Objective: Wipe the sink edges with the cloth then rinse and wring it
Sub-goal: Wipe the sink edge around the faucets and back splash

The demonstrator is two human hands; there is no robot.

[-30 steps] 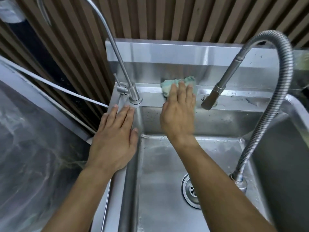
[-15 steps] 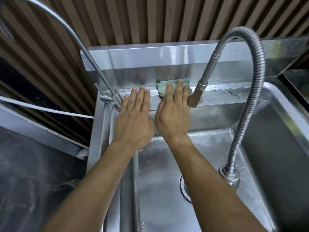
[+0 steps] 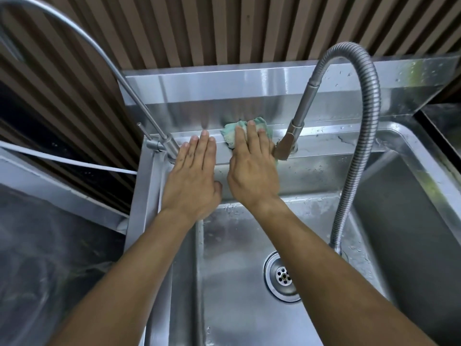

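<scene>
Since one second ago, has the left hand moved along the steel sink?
Yes. The left hand moved from the sink's left rim, in front of the thin tap, onto the back ledge beside the green cloth.

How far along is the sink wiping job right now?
Wiping is under way: the right hand presses the cloth flat on the sink's back ledge, and the left hand rests flat beside it. The right-side rim carries droplets. No water runs from the hose faucet, so rinsing and wringing remain.
</scene>
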